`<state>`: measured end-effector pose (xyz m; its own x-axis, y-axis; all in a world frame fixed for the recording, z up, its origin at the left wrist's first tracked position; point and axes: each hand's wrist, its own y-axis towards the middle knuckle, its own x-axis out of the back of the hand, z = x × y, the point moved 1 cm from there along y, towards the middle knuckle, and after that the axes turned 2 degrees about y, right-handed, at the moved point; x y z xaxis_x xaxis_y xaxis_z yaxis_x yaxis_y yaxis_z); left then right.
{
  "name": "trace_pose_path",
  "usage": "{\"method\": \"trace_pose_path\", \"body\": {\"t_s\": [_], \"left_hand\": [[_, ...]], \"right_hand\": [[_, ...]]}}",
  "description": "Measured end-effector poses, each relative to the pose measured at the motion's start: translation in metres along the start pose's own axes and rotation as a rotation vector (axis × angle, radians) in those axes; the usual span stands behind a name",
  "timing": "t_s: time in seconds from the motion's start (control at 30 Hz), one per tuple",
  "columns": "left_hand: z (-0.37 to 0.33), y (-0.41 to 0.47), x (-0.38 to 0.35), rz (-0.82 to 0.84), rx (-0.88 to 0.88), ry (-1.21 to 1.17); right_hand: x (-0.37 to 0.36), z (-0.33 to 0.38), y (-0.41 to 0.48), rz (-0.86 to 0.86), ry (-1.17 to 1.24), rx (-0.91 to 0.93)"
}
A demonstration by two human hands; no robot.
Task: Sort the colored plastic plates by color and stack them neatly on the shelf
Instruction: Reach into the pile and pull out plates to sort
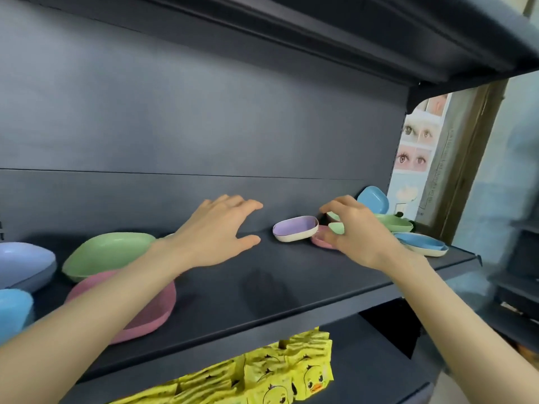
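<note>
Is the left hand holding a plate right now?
No, the left hand is spread open with straight fingers, nothing in it, left of the purple plate.

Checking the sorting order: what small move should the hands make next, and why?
Probably the right hand should carry the small green plate it pinches to the larger green plate at its right, since it sits over a pink plate.

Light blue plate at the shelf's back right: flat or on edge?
On edge. The light blue plate stands nearly upright at the shelf's back panel, behind a green plate.
</note>
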<state>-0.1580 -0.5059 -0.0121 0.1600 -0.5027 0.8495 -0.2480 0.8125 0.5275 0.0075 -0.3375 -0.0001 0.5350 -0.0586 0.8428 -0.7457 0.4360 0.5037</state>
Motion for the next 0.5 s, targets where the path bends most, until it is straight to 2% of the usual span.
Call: {"method": "trace_pose_path", "body": {"t_s": [0.37, 0.5], "left_hand": [[0.001, 0.138, -0.085, 0.137, 0.035, -0.030], [0.007, 0.175, -0.115, 0.212, 0.110, -0.051]], "right_hand": [[-0.049, -0.113, 0.106, 0.132, 0.000, 0.009], [-0.074, -0.146, 0.145, 0.206, 0.051, 0.031]]}}
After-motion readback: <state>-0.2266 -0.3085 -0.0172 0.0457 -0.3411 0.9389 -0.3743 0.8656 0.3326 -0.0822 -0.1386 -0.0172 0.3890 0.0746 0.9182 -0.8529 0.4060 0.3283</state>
